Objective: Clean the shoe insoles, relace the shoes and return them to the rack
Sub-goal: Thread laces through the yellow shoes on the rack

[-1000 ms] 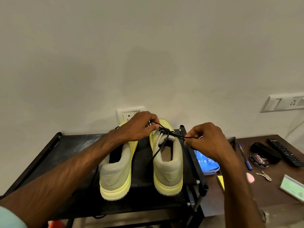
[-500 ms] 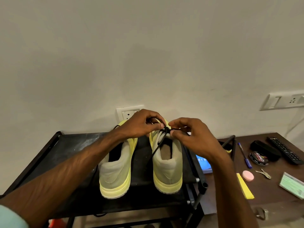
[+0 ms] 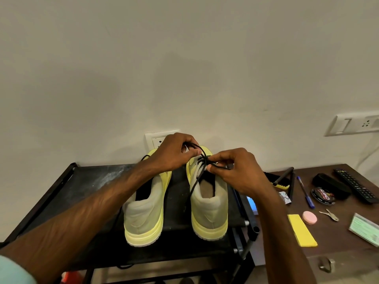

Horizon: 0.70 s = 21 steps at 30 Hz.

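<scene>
Two pale yellow-green shoes stand heels toward me on the black rack (image 3: 86, 181): the left shoe (image 3: 143, 214) and the right shoe (image 3: 209, 212). A black lace (image 3: 202, 159) crosses above the right shoe's tongue. My left hand (image 3: 174, 154) pinches a loop of that lace over the shoe's front. Just to the right, my right hand (image 3: 231, 171) pinches the other strand. One lace end hangs down into the right shoe's opening. My left forearm covers the front of the left shoe.
A brown table (image 3: 338, 238) adjoins the rack on the right, holding a yellow cloth (image 3: 301, 230), pink round object (image 3: 309, 217), polish tin (image 3: 323, 196), pen (image 3: 305, 191), black brush (image 3: 330, 185), remote (image 3: 355, 185), keys (image 3: 330, 214) and a card (image 3: 367, 229). Wall sockets (image 3: 158, 140) sit behind the shoes.
My right hand came back left from a sideways pull and now sits close to the knot. My left hand stays over the shoe's front, holding its loop.
</scene>
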### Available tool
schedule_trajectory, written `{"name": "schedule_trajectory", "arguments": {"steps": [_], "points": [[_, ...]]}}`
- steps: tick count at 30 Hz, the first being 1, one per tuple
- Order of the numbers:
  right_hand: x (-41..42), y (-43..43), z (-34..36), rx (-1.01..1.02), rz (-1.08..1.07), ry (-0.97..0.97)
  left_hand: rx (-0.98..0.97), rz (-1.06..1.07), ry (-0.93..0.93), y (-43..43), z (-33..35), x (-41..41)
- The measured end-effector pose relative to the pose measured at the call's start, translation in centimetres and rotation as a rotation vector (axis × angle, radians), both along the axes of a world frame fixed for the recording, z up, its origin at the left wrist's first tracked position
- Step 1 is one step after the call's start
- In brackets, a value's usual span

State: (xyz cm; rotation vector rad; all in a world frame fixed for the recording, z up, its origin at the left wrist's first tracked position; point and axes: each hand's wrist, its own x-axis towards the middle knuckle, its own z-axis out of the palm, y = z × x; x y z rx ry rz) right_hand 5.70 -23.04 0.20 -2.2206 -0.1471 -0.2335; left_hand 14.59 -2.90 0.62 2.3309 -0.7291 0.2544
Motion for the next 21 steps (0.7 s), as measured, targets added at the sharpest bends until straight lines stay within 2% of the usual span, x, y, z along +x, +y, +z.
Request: {"name": "schedule_trajectory", "arguments": {"steps": [8,13,21], "points": [[0.1,-0.1,-0.1,0.018,0.011,0.027,0.024,0.047,-0.069,0.7,-0.4,0.2],[0.1,-0.1,-0.1,0.020,0.018,0.038,0.110,0.141,-0.127,1.1,-0.8,0.6],[0.0,-0.2,0.1,0.025,0.040,0.068,0.127,0.247,-0.217,1.3,-0.6,0.4]]}}
